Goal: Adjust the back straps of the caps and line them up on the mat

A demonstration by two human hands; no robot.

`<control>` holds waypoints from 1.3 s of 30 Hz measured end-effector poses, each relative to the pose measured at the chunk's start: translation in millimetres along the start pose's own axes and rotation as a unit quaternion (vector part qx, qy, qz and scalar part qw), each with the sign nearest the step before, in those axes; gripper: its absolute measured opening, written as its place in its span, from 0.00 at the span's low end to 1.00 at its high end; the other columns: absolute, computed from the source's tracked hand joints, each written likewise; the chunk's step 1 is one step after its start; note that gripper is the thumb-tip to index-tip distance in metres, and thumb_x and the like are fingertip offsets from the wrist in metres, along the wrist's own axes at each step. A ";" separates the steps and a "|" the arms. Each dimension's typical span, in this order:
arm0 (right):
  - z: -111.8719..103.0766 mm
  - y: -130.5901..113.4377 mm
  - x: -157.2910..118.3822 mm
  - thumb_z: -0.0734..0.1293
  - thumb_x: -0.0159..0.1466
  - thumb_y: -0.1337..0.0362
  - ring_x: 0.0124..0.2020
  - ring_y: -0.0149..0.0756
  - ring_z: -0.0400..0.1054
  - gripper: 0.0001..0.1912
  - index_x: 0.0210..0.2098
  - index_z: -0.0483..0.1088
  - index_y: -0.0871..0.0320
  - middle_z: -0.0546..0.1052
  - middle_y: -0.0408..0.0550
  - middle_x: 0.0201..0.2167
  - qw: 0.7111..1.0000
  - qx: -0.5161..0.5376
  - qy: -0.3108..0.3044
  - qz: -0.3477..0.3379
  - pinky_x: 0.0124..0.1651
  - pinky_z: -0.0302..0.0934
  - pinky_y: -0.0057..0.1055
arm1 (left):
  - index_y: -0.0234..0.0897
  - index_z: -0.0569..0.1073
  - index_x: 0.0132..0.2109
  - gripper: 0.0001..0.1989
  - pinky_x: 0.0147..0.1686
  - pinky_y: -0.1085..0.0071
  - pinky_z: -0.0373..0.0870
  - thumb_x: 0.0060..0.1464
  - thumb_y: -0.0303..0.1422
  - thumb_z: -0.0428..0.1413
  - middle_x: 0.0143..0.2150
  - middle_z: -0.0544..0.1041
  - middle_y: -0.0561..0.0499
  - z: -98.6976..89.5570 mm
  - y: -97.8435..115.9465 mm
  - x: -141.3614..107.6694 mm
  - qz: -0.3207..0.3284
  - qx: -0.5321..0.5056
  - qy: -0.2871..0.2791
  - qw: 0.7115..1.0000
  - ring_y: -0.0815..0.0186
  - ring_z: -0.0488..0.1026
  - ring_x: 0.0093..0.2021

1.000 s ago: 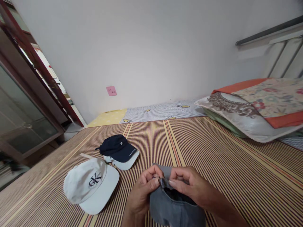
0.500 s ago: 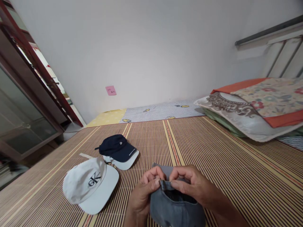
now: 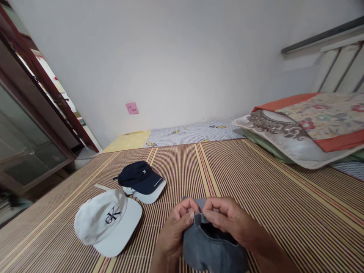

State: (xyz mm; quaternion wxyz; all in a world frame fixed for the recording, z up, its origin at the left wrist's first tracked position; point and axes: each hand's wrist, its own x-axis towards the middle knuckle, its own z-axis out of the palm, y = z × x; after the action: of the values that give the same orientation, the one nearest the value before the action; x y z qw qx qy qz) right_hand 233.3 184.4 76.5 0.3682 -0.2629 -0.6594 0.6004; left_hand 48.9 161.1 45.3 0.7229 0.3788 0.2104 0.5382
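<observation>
A grey-blue baseball cap (image 3: 210, 248) is between my hands at the bottom centre, its back opening facing me and its brim pointing away. My left hand (image 3: 179, 227) pinches the adjustment strap (image 3: 198, 218) at the buckle end. From the other side my right hand (image 3: 230, 220) grips the same strap between thumb and fingers. The fingertips hide most of the strap and its fastening. To the left lies a white cap (image 3: 99, 223) with black lettering. Just behind it, a navy cap (image 3: 139, 176) rests on top of another white-brimmed cap (image 3: 153, 195).
A striped bamboo mat (image 3: 278, 212) covers the bed. Pillows (image 3: 301, 151) are stacked at the right under a floral cover with orange edging. A pink note (image 3: 132, 108) sticks to the wall (image 3: 199, 57). A glass-panelled door (image 3: 25, 136) stands at the left.
My hands have drawn slightly closer together at the strap, and the strap ends look shifted. The grey-blue cap has moved a little to the right. The other caps lie unchanged.
</observation>
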 end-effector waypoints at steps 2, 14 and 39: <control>2.8 3.5 1.6 0.68 0.67 0.46 0.22 0.27 0.48 0.21 0.28 0.66 0.56 0.58 0.35 0.21 0.999 0.030 0.008 0.022 0.26 0.41 0.29 | 0.34 0.74 0.34 0.15 0.27 0.80 0.57 0.53 0.38 0.70 0.26 0.68 0.56 -1.4 -1.5 0.7 0.013 0.006 0.030 0.999 0.75 0.60 0.24; 13.3 5.7 3.9 0.66 0.69 0.45 0.23 0.28 0.50 0.22 0.29 0.67 0.56 0.59 0.36 0.22 0.997 -0.022 0.075 -0.001 0.25 0.45 0.28 | 0.36 0.73 0.36 0.16 0.31 0.78 0.65 0.49 0.36 0.72 0.30 0.74 0.55 3.0 0.5 2.3 0.039 0.005 0.085 0.996 0.73 0.70 0.28; -6.4 7.3 2.9 0.70 0.66 0.55 0.30 0.32 0.65 0.12 0.34 0.71 0.57 0.71 0.41 0.29 1.000 -0.006 0.018 0.005 0.35 0.60 0.30 | 0.35 0.76 0.37 0.11 0.36 0.73 0.71 0.54 0.35 0.69 0.29 0.78 0.52 2.9 -3.7 5.6 0.012 -0.024 0.042 0.999 0.67 0.76 0.29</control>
State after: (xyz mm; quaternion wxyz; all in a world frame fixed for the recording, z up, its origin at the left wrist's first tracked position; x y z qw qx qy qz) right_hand 236.0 191.5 69.9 0.3750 -0.2791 -0.6549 0.5939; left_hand 55.2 164.9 44.8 0.7159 0.3411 0.2226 0.5671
